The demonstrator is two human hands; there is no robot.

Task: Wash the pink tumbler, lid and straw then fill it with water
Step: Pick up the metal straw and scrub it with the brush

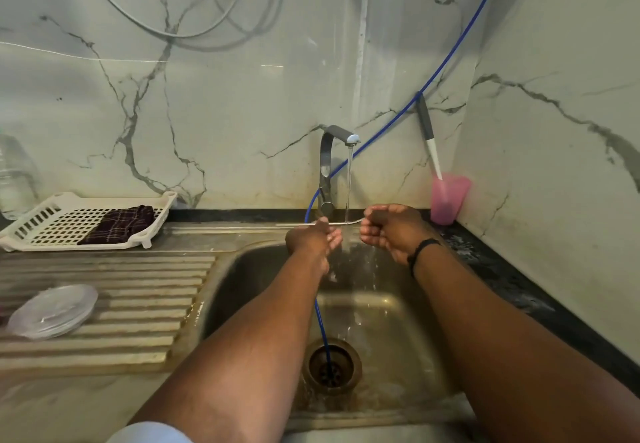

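Rinsing the straw (332, 223) under the tap (337, 137), both hands pinched its ends: left hand (313, 240), right hand (393, 228); lid and tumbler seemingly next.

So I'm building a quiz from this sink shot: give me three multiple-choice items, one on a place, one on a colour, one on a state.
1. Where does the pink tumbler stand?
A. in the sink basin
B. on the counter by the right wall
C. in the white rack

2. What colour is the thin hose that runs into the drain?
A. blue
B. red
C. yellow

3. The tap is:
A. off
B. running
C. covered by a cloth

Answers:
1 B, it sits in the counter corner.
2 A, a blue line drops into the drain.
3 B, water falls onto the straw held by the left hand and right hand.
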